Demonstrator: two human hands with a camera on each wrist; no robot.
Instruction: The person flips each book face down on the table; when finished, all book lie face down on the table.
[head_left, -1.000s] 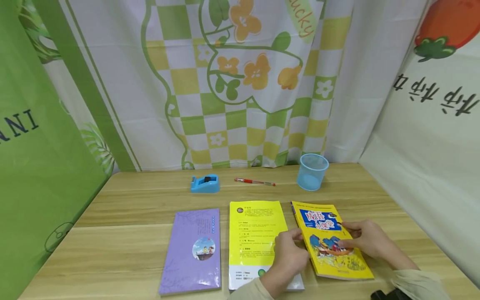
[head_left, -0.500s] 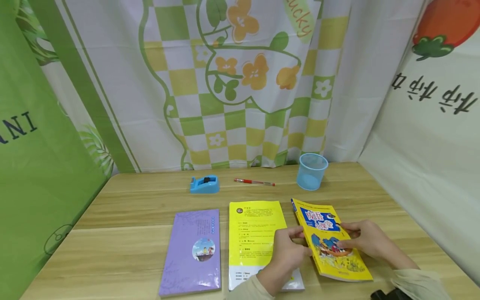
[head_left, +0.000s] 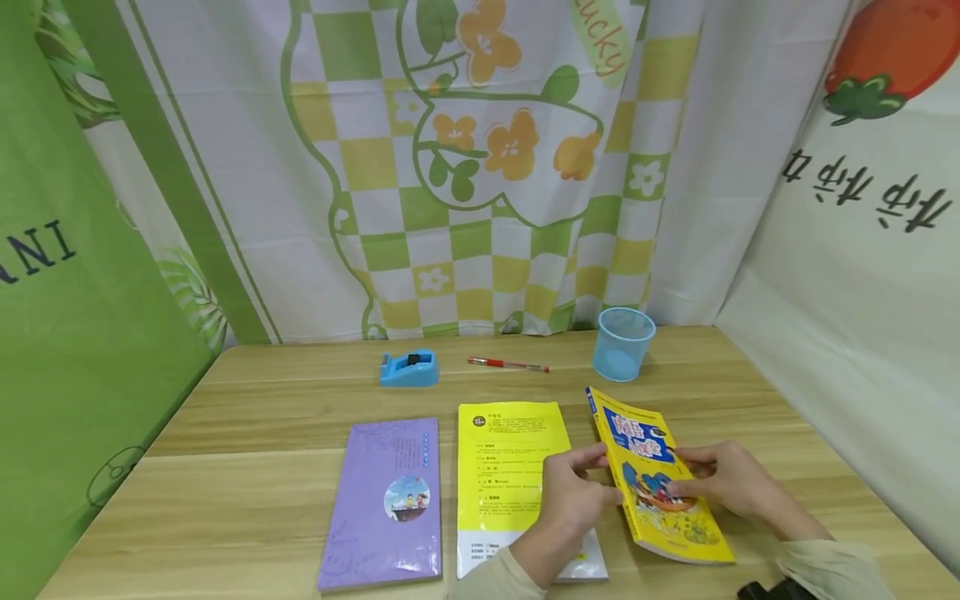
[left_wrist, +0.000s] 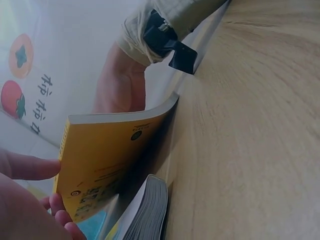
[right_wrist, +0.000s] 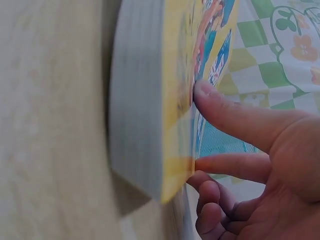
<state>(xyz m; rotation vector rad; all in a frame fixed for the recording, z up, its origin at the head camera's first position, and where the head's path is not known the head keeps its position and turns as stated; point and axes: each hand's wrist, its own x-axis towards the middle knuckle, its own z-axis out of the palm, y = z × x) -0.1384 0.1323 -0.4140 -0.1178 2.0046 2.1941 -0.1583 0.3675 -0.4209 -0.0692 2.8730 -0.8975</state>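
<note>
A yellow book with a blue title panel (head_left: 667, 533) is tilted at the right front of the table, its spine side raised. My left hand (head_left: 566, 500) holds the spine; in the left wrist view the thumb and fingertips touch it and the yellow back cover (left_wrist: 110, 155) shows. My right hand (head_left: 723, 483) pinches the opposite edge, thumb on the front cover. Fingers beneath that edge are partly hidden in the head view. Under my left forearm lies another yellow book (head_left: 506, 467), back cover up, partly covered. Left of it lies a purple book (head_left: 375, 517).
Along the back of the wooden table (head_left: 247, 433) stand a blue tape dispenser (head_left: 410, 369) and a blue mesh pen cup (head_left: 624, 346), with a red pen (head_left: 508, 364) lying between them. Fabric curtains (head_left: 510, 233) hang behind and at both sides.
The titled yellow book has tilted further, its spine side rising and its far end shifting away from me. Both hands have moved slightly left with it. The other objects have stayed put.
</note>
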